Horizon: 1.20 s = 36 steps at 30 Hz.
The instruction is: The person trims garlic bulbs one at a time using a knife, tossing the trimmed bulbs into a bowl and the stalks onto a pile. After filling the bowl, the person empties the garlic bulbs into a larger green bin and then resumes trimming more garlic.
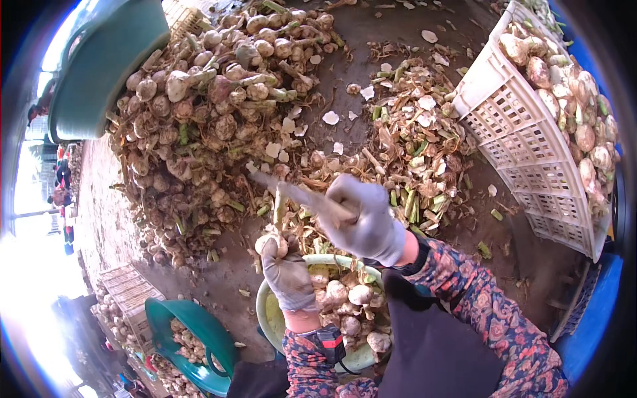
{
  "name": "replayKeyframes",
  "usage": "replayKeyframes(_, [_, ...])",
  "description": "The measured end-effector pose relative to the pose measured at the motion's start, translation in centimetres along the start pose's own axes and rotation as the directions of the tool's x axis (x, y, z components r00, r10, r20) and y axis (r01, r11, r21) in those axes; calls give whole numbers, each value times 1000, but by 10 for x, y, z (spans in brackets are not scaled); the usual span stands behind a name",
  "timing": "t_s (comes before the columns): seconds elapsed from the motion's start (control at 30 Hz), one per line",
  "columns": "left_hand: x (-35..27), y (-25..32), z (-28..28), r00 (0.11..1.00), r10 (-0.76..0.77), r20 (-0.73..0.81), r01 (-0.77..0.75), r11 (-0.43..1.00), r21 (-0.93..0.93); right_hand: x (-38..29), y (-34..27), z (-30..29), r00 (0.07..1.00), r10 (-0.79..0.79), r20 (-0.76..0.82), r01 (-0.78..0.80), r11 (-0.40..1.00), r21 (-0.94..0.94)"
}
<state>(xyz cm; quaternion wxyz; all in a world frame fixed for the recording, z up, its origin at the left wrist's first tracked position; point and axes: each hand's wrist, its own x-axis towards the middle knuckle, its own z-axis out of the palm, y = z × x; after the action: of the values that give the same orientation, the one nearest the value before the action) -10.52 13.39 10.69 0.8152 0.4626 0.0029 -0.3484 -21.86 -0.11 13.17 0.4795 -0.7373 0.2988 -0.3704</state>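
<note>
My gloved left hand (289,276) grips a garlic bulb (271,244) whose stem points up, just beyond the rim of a pale green basin (268,313). My gloved right hand (362,219) is closed round the handle of a knife (286,191); its blade is blurred and reaches left past the top of the stem. Garlic bulbs (360,294) lie in the basin below my hands. Ahead on the left rises a large heap of garlic with stems (224,127). Cut stems, roots and dry skins (423,149) form a pile ahead on the right.
A white plastic crate (527,144) full of garlic stands at the right, by a blue container (592,318). A green tub (224,343) holding garlic and another crate (130,288) are at lower left. A large teal tub (109,74) is at upper left. People appear at the far left.
</note>
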Motion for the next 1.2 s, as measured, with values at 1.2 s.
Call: replayKeyframes(1.2, [38,33,-37,894,-202,399,-339,276,899,-18,19,26,829,21,559,192,928,-319])
